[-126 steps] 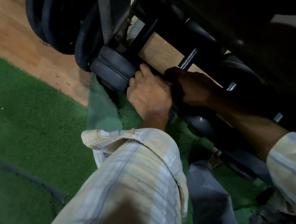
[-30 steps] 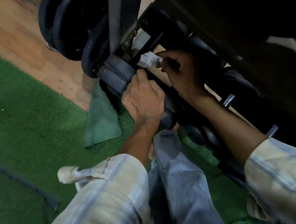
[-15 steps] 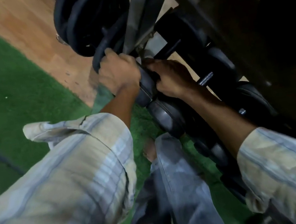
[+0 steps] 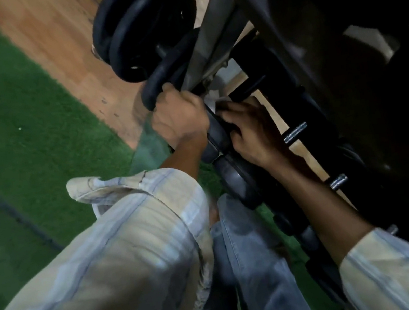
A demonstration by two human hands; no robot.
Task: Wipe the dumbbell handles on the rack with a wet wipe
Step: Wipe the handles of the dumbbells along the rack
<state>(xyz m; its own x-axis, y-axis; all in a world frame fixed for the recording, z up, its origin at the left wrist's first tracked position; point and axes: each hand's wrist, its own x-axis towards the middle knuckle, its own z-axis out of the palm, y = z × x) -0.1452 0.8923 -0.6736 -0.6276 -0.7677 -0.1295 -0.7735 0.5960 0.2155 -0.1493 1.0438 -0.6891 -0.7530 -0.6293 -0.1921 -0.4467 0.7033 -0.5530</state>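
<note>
The dark cylindrical dumbbell handle (image 4: pixel 247 88) runs from near left to far right on the black metal rack (image 4: pixel 317 62), just beyond both hands. The right hand (image 4: pixel 250 131) is nearer, fingers curled over the grey dumbbell head (image 4: pixel 217 131), with a scrap of white wet wipe (image 4: pixel 216 103) at its fingertips. The left hand (image 4: pixel 179 118) grips the head's left side, steadying it.

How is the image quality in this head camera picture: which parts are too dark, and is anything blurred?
Head view: the rack at upper right sinks into near-black shadow; the left sleeve in the near foreground is soft and smeared; the right hand is dim, so the pale wipe at its fingertips shows only as a small patch; the green turf is evenly lit.
</note>
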